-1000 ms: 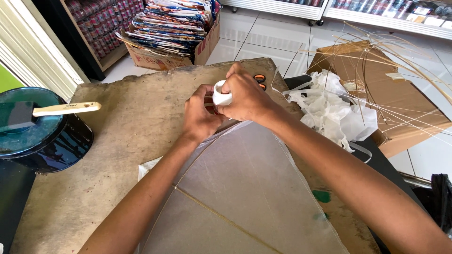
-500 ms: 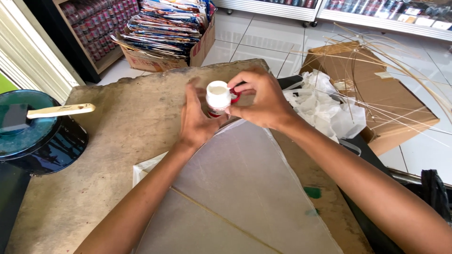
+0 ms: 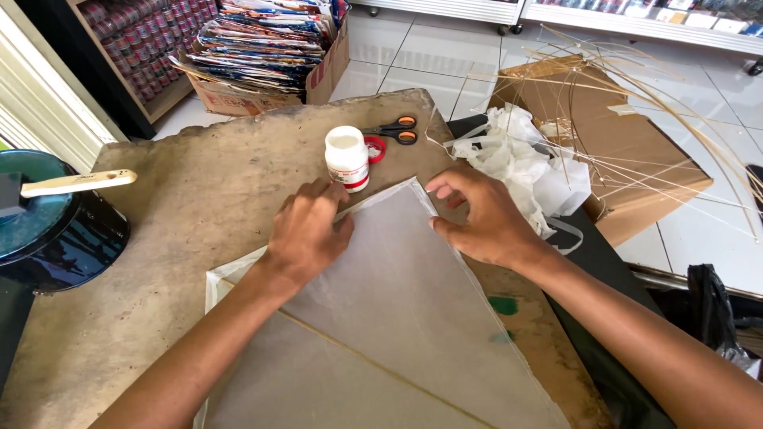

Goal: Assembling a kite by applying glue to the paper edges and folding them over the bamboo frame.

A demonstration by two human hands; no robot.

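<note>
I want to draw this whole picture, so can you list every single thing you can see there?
Kite sheet: one, pale grey-white, flat on the table, thin stick across it.
Bottle: one, white with red band, open, upright just beyond the sheet's tip.
Cap: one, red, beside the bottle.
Scissors: one pair, orange handles, far table edge.
Table: one, worn brown.
Round container: one, dark teal, left, with a pale-handled tool on top.
Crumpled plastic: white, right of table.
Cardboard: brown, on floor, thin sticks over it.
Box of colourful stacked sheets: one, top.
Left hand: flat on the sheet.
Right hand: on the sheet's right edge.
</note>
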